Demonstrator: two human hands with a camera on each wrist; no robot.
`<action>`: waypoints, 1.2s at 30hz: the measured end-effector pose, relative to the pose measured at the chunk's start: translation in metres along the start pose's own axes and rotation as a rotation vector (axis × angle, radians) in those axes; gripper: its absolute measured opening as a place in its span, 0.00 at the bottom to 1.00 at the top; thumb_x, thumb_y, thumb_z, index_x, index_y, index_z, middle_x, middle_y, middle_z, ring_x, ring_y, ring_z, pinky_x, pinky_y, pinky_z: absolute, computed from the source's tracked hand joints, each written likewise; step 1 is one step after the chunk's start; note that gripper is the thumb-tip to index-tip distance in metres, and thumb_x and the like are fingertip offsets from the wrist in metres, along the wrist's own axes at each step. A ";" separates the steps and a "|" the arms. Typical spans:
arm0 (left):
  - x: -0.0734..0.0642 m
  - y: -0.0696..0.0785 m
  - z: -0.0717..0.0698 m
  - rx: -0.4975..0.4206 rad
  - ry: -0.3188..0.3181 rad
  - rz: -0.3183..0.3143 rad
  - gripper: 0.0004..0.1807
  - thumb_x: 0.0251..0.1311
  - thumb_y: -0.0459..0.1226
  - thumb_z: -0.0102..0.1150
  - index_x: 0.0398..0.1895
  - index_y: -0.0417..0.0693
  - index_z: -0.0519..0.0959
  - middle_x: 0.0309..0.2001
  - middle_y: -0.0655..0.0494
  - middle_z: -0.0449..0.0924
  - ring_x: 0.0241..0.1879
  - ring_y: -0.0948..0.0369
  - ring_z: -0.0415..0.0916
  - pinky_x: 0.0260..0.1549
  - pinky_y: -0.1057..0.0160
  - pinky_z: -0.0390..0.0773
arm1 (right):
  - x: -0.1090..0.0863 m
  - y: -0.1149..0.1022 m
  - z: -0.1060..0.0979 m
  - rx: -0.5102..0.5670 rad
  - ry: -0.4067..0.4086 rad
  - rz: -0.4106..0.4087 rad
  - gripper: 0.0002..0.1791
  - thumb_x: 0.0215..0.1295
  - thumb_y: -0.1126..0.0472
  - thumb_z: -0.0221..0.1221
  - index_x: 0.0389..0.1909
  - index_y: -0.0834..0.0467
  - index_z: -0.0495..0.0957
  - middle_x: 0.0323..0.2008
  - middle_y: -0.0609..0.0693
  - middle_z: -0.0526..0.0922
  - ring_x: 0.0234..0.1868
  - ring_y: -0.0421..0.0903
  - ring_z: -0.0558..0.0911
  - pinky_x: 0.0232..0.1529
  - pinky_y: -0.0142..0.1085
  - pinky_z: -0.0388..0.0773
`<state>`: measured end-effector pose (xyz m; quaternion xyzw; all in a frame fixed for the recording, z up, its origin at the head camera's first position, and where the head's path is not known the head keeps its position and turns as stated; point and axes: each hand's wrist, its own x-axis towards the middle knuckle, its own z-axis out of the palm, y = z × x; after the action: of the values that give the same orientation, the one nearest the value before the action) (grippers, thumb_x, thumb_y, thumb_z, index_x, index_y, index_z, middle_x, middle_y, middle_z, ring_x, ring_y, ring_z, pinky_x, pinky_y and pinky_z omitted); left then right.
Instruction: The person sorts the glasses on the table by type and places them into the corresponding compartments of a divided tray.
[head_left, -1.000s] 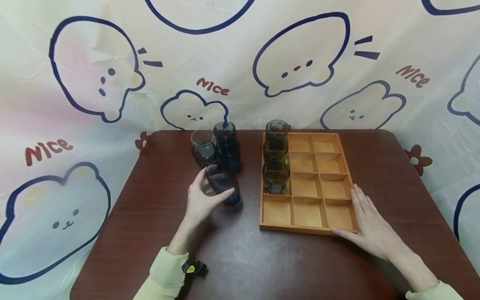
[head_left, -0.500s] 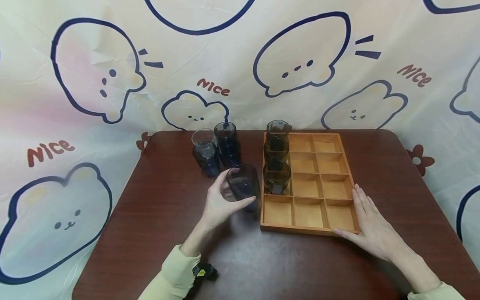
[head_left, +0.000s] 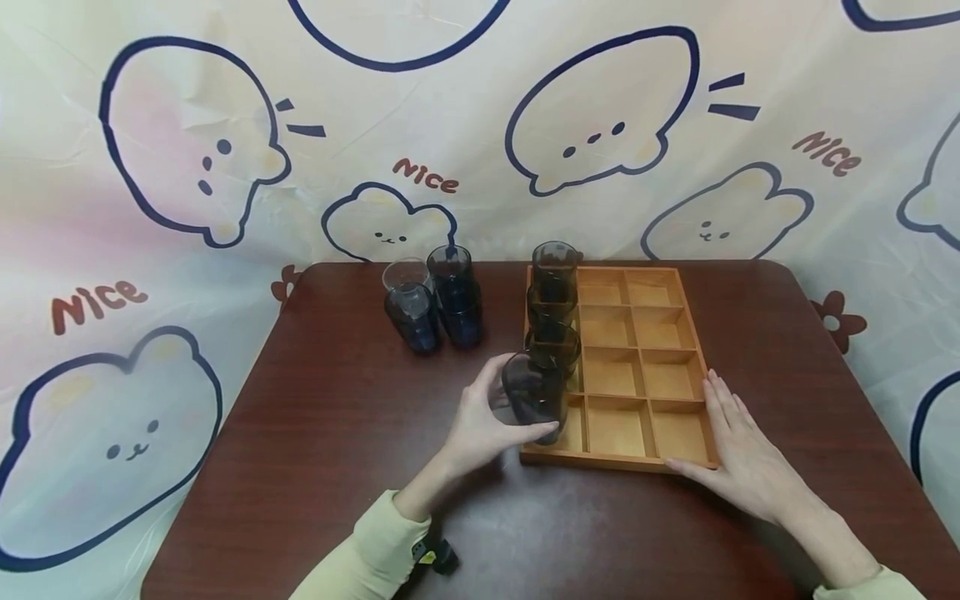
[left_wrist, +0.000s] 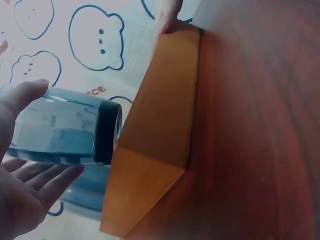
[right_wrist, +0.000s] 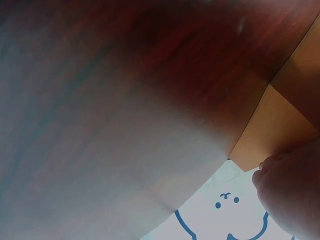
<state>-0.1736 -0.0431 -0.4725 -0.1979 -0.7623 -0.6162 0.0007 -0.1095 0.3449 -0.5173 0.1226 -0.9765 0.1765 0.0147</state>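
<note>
My left hand (head_left: pixel 476 425) grips a dark tinted drinking glass (head_left: pixel 534 396) between thumb and fingers, over the near-left compartment of a wooden divided tray (head_left: pixel 600 458). In the left wrist view the glass (left_wrist: pixel 65 125) is beside the tray's upper edge (left_wrist: pixel 155 110); whether it touches the tray I cannot tell. Three similar glasses (head_left: pixel 553 292) stand in the tray's left column, the nearest partly behind the held one. My right hand (head_left: pixel 757 467) rests against the tray's near-right corner with its fingers straight; in the right wrist view part of that hand (right_wrist: pixel 290 190) touches the wood.
Several more tinted glasses stand grouped at the back left of the brown table (head_left: pixel 322 417), including a glass on the left (head_left: pixel 414 317) and another beside it (head_left: pixel 456 296). A patterned cloth (head_left: pixel 480 125) hangs behind the table.
My left hand has carried the glass rightward from beside the back-left group to above the tray's near-left compartment. My right hand and the tray have stayed in place.
</note>
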 end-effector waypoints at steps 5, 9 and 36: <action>-0.003 -0.003 0.012 -0.008 -0.025 0.032 0.50 0.46 0.33 0.90 0.73 0.50 0.72 0.62 0.49 0.88 0.56 0.55 0.90 0.57 0.63 0.88 | 0.000 0.000 0.000 -0.005 0.004 -0.003 0.73 0.67 0.33 0.72 0.89 0.66 0.33 0.90 0.68 0.37 0.93 0.57 0.39 0.82 0.23 0.17; -0.003 -0.003 0.019 0.012 -0.036 0.064 0.50 0.46 0.33 0.90 0.73 0.50 0.71 0.62 0.49 0.88 0.58 0.55 0.89 0.57 0.62 0.88 | 0.000 0.000 0.000 -0.008 0.005 -0.002 0.74 0.66 0.33 0.72 0.89 0.66 0.33 0.90 0.69 0.37 0.93 0.58 0.39 0.82 0.23 0.17; -0.009 -0.019 0.024 0.392 0.026 0.267 0.51 0.39 0.43 0.94 0.69 0.41 0.76 0.62 0.47 0.84 0.60 0.53 0.84 0.63 0.53 0.85 | -0.001 0.001 0.003 -0.002 0.033 -0.029 0.74 0.65 0.34 0.74 0.89 0.67 0.35 0.90 0.68 0.39 0.92 0.57 0.41 0.83 0.23 0.20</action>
<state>-0.1652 -0.0261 -0.4981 -0.2852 -0.8344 -0.4533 0.1305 -0.1088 0.3448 -0.5200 0.1339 -0.9745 0.1770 0.0333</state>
